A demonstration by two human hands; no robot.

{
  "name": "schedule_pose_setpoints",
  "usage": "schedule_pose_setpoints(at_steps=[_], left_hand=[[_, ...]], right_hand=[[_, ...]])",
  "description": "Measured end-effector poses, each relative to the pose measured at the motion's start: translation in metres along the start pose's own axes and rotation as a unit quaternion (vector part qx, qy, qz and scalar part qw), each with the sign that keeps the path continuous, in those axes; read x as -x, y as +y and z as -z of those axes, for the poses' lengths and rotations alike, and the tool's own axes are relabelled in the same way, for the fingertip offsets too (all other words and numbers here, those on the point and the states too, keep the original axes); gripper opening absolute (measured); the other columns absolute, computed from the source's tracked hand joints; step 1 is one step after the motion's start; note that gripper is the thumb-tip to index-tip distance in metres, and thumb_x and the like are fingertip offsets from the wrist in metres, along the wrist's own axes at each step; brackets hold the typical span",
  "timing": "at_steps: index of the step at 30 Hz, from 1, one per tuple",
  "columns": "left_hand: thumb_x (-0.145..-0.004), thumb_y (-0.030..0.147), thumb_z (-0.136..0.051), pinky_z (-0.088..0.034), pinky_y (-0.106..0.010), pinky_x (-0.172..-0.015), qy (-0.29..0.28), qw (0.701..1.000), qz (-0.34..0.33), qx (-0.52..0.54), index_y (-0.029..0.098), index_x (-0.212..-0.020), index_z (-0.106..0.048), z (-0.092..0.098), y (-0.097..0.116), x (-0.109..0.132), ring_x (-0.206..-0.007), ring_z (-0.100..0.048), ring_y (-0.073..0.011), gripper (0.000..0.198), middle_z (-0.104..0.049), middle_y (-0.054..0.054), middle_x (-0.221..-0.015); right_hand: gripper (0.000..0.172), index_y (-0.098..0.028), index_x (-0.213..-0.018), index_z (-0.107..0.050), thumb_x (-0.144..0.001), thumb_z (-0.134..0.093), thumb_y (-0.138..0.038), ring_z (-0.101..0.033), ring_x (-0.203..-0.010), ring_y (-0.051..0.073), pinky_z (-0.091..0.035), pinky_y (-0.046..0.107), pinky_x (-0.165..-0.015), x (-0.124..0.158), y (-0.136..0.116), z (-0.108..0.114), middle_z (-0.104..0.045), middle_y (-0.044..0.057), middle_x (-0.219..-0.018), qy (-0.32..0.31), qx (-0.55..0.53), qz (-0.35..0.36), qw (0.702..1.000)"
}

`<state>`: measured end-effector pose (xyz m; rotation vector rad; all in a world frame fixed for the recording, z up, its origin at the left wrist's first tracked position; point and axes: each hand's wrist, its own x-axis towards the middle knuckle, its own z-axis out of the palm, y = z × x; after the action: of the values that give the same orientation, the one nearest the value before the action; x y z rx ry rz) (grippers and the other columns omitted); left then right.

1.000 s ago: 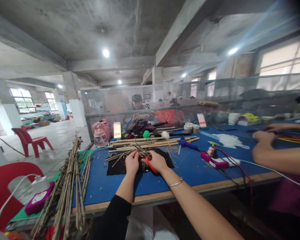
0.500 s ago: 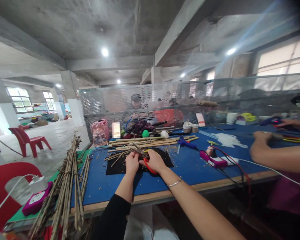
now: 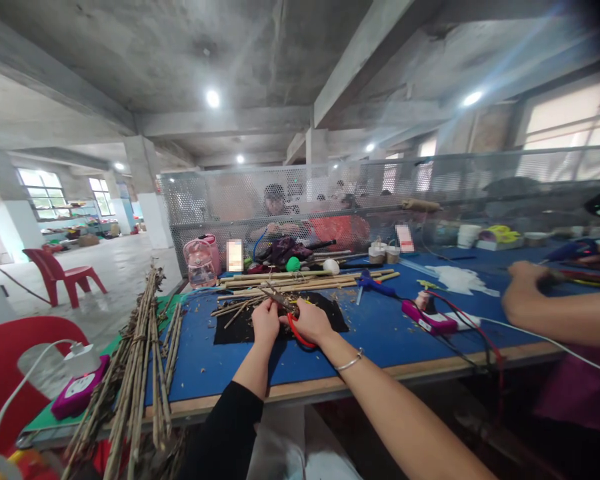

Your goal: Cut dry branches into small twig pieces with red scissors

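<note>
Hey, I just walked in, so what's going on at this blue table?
A person is working over a black cloth with bits of debris scattered about. The right hand holds red-handled scissors; the left hand is close to the blades, though what it pinches is too small to tell. Thin sticks lie beside it. A bundle of dry stalks lies at the left, and a co-worker's hand is at the right.

a blue-topped workbench (image 3: pixel 200 373), seen from where i stand, carries a black mat (image 3: pixel 226 335) strewn with thin stalks (image 3: pixel 237 314), plus long pale sticks (image 3: pixel 320 285), a blue glue gun (image 3: pixel 380 285) and a magenta power strip (image 3: pixel 433 320); bundled dry stems (image 3: pixel 139 350) overhang its front edge at left.
</note>
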<state>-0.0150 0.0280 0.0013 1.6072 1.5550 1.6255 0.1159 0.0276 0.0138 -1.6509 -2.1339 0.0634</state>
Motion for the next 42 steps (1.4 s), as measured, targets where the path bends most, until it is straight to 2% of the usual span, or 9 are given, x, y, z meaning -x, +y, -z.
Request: schedule_pose_setpoints(at_steps=[8,21,27,32,36,42], left_hand=[[-0.076,0.026,-0.047,-0.041,-0.026,-0.077,-0.005,0.999,0.005,0.043,0.017,-0.093,-0.066,-0.005,-0.009,-0.003,-0.084,-0.060,-0.0178,0.028,-0.068,-0.006,-0.091],[-0.076,0.029,-0.046,-0.043,-0.023,-0.071,0.004,0.999,0.025,0.035,0.016,-0.092,-0.067,-0.005,-0.010,-0.003,-0.077,-0.060,-0.0169,0.030,-0.069,-0.005,-0.085],[-0.076,0.028,-0.046,-0.042,-0.023,-0.071,-0.023,1.000,0.011,0.014,0.016,-0.087,-0.068,-0.002,-0.004,0.000,-0.072,-0.059,-0.0154,0.028,-0.069,-0.004,-0.078],[-0.077,0.029,-0.045,-0.042,-0.023,-0.067,-0.037,0.999,-0.003,0.034,0.016,-0.085,-0.068,0.000,0.003,0.003,-0.070,-0.058,-0.0156,0.028,-0.069,-0.004,-0.075],[-0.077,0.030,-0.045,-0.041,-0.022,-0.066,-0.019,1.000,-0.012,-0.003,0.016,-0.086,-0.068,0.001,0.003,0.003,-0.069,-0.057,-0.0151,0.029,-0.068,-0.004,-0.076],[-0.078,0.029,-0.043,-0.040,-0.023,-0.068,-0.014,1.000,-0.008,-0.002,0.018,-0.089,-0.068,0.001,0.000,0.002,-0.072,-0.059,-0.0151,0.029,-0.069,-0.004,-0.080]], right_hand=[[0.049,-0.019,-0.088,-0.051,-0.069,-0.048,-0.065,-0.060,-0.078,0.020,-0.037,0.026,-0.062,-0.002,0.003,-0.002,-0.064,0.007,-0.085,0.021,-0.013,-0.001,1.000],[0.048,-0.019,-0.095,-0.049,-0.069,-0.054,-0.059,-0.059,-0.083,0.021,-0.037,0.027,-0.066,-0.002,0.004,-0.004,-0.062,0.007,-0.088,0.038,-0.004,0.014,0.999],[0.049,-0.017,-0.089,-0.049,-0.065,-0.057,-0.060,-0.057,-0.084,0.021,-0.038,0.028,-0.068,-0.003,0.006,-0.004,-0.060,0.008,-0.089,0.062,-0.011,0.044,0.997],[0.048,-0.018,-0.092,-0.049,-0.070,-0.051,-0.061,-0.058,-0.084,0.021,-0.038,0.027,-0.068,0.000,0.004,0.000,-0.061,0.008,-0.088,0.033,-0.011,0.020,0.999],[0.049,-0.018,-0.094,-0.049,-0.071,-0.050,-0.062,-0.059,-0.086,0.021,-0.038,0.026,-0.068,0.001,0.001,0.003,-0.062,0.008,-0.090,0.015,0.006,-0.009,1.000],[0.052,-0.019,-0.093,-0.051,-0.070,-0.047,-0.065,-0.059,-0.085,0.021,-0.038,0.027,-0.068,-0.001,0.004,-0.002,-0.063,0.009,-0.089,0.018,0.008,-0.002,1.000]])
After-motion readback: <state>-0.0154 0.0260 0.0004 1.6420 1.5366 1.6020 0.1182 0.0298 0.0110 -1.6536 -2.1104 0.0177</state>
